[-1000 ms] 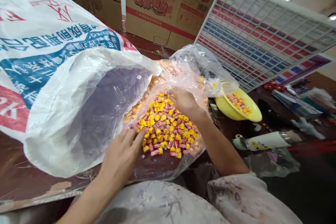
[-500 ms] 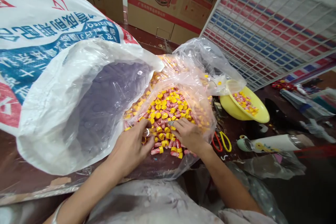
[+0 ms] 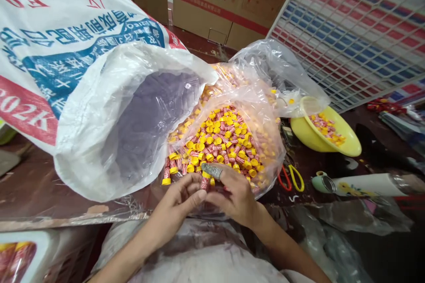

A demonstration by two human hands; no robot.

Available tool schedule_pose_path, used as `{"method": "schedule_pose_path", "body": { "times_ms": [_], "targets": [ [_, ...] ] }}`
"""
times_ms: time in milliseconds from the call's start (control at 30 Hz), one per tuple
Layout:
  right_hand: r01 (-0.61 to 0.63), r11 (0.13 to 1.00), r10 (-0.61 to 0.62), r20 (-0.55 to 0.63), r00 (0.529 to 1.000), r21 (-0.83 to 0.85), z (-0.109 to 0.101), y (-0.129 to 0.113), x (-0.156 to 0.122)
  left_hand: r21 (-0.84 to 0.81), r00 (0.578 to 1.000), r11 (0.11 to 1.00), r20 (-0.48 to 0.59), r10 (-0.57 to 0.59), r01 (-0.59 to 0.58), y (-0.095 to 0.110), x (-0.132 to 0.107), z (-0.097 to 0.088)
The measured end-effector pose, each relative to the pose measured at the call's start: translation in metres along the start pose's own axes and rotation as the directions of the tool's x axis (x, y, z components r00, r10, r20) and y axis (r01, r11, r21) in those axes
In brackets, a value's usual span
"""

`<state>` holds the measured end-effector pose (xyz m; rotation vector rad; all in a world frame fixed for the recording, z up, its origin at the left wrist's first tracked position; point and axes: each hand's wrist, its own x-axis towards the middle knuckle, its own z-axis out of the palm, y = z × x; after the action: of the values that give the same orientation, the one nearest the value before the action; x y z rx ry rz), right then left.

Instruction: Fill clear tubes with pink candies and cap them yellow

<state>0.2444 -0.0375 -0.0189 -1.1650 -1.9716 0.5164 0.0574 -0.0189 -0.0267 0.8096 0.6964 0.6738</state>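
At the near edge of the heap [image 3: 224,139], the left hand [image 3: 182,196] grasps one small bottle [image 3: 205,182] between its thumb and fingers. The bottle stands nearly upright in this grip, with its yellow cap [image 3: 206,175] at the upper end. One wrapped finger [image 3: 213,170] of the right hand [image 3: 239,193] lies at the cap; whether this hand also grips the bottle, one cannot tell. Similar bottles form the heap, just beyond both hands, in a plastic bag [image 3: 270,141]. Left of it is a sack [image 3: 79,141], right of it a bowl [image 3: 306,135].
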Motion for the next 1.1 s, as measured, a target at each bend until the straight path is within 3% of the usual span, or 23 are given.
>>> {"method": "schedule_pose_path", "body": {
  "times_ms": [100, 200, 300, 367, 400, 433, 500, 567, 600, 667, 733, 833, 900, 967, 1033, 1100],
  "targets": [
    [0.119, 0.983, -0.117, 0.022, 0.993, -0.139, 0.015, 0.001, -0.002, -0.162, 0.999, 0.985, 0.007, -0.053, 0.054, -0.005, -0.001, 0.001],
    [0.1, 0.975, -0.111, -0.049, 0.993, -0.199, 0.032, 0.0, -0.005, -0.212, 0.997, 0.974, 0.014, -0.082, 0.083, -0.008, 0.0, 0.001],
    [0.075, 0.98, -0.081, -0.025, 0.996, -0.186, 0.037, 0.0, -0.006, -0.08, 0.997, 0.994, -0.01, -0.081, 0.08, -0.008, 0.002, -0.001],
    [0.066, 0.982, -0.051, 0.085, 0.995, -0.178, 0.028, 0.004, -0.005, 0.192, 0.997, 0.981, -0.073, -0.011, 0.025, -0.005, 0.003, -0.007],
    [0.05, 0.982, -0.025, 0.137, 0.99, -0.18, 0.021, 0.007, -0.004, 0.398, 0.991, 0.917, -0.117, 0.061, -0.01, -0.002, 0.005, -0.012],
    [0.024, 0.981, 0.006, 0.156, 0.988, -0.19, 0.014, 0.011, -0.002, 0.614, 0.977, 0.789, -0.152, 0.15, -0.026, 0.003, 0.006, -0.016],
    [-0.055, 0.966, 0.079, 0.085, 0.993, -0.253, 0.002, 0.022, 0.003, 0.919, 0.939, 0.391, -0.169, 0.301, 0.04, 0.014, 0.011, -0.025],
    [-0.101, 0.93, 0.107, -0.003, 0.994, -0.353, -0.002, 0.032, 0.011, 0.986, 0.929, 0.04, -0.164, 0.332, 0.16, 0.025, 0.019, -0.029],
    [-0.094, 0.911, 0.097, -0.014, 0.995, -0.402, -0.001, 0.037, 0.016, 0.977, 0.933, -0.078, -0.165, 0.319, 0.199, 0.03, 0.024, -0.03],
    [-0.035, 0.883, 0.065, 0.046, 0.997, -0.468, 0.009, 0.044, 0.026, 0.948, 0.945, -0.22, -0.164, 0.282, 0.23, 0.035, 0.032, -0.028],
    [0.024, 0.873, 0.034, 0.109, 0.993, -0.486, 0.021, 0.05, 0.035, 0.932, 0.95, -0.272, -0.168, 0.263, 0.24, 0.035, 0.037, -0.026],
    [0.029, 0.884, 0.013, 0.087, 0.996, -0.467, 0.029, 0.054, 0.04, 0.955, 0.94, -0.186, -0.167, 0.298, 0.229, 0.029, 0.033, -0.028],
    [-0.05, 0.925, 0.045, -0.02, 0.999, -0.377, 0.025, 0.053, 0.037, 0.989, 0.938, -0.016, -0.132, 0.321, 0.145, 0.024, 0.023, -0.032],
    [-0.156, 0.971, 0.135, -0.125, 0.983, -0.183, 0.014, 0.049, 0.032, 0.98, 0.946, 0.195, -0.092, 0.311, 0.032, 0.018, 0.011, -0.037],
    [-0.226, 0.973, 0.23, -0.135, 0.964, 0.049, 0.003, 0.041, 0.029, 0.923, 0.959, 0.382, -0.069, 0.273, -0.042, 0.014, 0.0, -0.04],
    [-0.258, 0.939, 0.283, -0.085, 0.955, 0.225, -0.006, 0.031, 0.027, 0.855, 0.969, 0.514, -0.066, 0.24, -0.069, 0.011, -0.006, -0.041]
  ]
}}
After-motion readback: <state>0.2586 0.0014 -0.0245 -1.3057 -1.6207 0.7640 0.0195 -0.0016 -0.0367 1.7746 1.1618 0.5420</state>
